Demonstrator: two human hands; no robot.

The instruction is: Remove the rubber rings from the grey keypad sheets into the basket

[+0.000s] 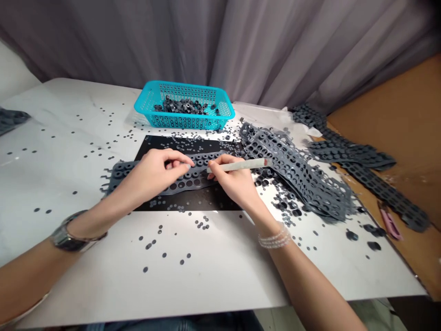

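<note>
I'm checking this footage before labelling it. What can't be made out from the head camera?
Head view:
- The tip of the pale stick: hidden by the right hand.
- The middle of the punched grey sheet: hidden by the left hand.
- The lower contents of the blue basket: hidden by its mesh wall.
- The grey piece: cut off by the left edge.
- The pink object: too small to identify.

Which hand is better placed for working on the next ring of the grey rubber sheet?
Probably the right hand: it holds the pale stick, with the stick's end at the grey rubber sheet. The left hand lies on the sheet and seems to steady it.
</note>
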